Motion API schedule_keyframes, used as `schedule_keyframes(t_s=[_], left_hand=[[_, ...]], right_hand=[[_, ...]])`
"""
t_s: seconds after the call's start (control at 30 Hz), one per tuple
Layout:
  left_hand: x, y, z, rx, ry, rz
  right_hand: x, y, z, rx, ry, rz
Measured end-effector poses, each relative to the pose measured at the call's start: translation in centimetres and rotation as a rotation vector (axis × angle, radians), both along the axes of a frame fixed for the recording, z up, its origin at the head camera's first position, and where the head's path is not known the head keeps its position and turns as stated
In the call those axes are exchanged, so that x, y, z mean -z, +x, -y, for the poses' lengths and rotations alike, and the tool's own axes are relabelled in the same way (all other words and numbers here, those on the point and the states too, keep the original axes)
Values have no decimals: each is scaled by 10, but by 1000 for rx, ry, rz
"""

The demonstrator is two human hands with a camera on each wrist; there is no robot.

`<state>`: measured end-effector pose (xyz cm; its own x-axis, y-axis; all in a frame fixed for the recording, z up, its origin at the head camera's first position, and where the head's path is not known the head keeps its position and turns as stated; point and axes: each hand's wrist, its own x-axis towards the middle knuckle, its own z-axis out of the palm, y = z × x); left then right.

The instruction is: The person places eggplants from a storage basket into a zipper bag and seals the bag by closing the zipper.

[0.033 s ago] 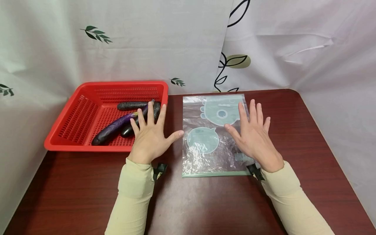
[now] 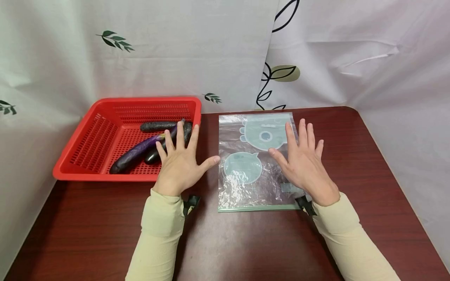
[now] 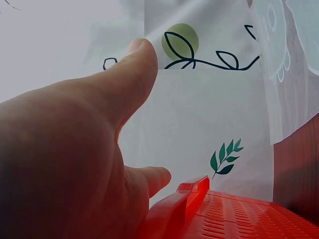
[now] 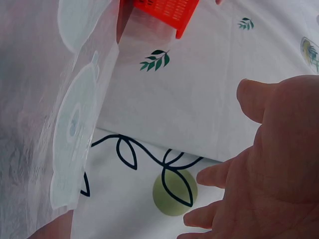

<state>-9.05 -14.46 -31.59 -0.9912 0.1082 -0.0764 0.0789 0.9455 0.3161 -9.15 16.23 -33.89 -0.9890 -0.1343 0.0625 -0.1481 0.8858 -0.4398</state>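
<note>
My left hand (image 2: 181, 168) is held up with its fingers spread. In the head view it overlaps the near right corner of a red plastic basket (image 2: 81, 176). Inside the basket lie dark eggplants, a long purple one (image 2: 131, 156) in front and a blackish one (image 2: 154, 126) behind, partly covered by my fingertips. My right hand (image 2: 307, 168), also spread, overlaps the right side of a clear plastic zip bag (image 2: 246, 195) with pale green cartoon prints. The bag lies flat, its green zip strip (image 2: 256, 208) toward me. Neither hand holds anything.
Everything stands on a dark red wooden table (image 2: 218, 249). White cloth (image 2: 183, 47) with leaf prints hangs behind the table and along both sides. The basket's perforated wall (image 3: 234, 214) shows low in the left wrist view.
</note>
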Motion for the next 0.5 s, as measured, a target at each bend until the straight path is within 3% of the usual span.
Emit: schedule_keyframes(t_s=[0.5], left_hand=[[-4,0,5,-12,15,29]], right_hand=[[-1,0,-1,-15,-34,-31]])
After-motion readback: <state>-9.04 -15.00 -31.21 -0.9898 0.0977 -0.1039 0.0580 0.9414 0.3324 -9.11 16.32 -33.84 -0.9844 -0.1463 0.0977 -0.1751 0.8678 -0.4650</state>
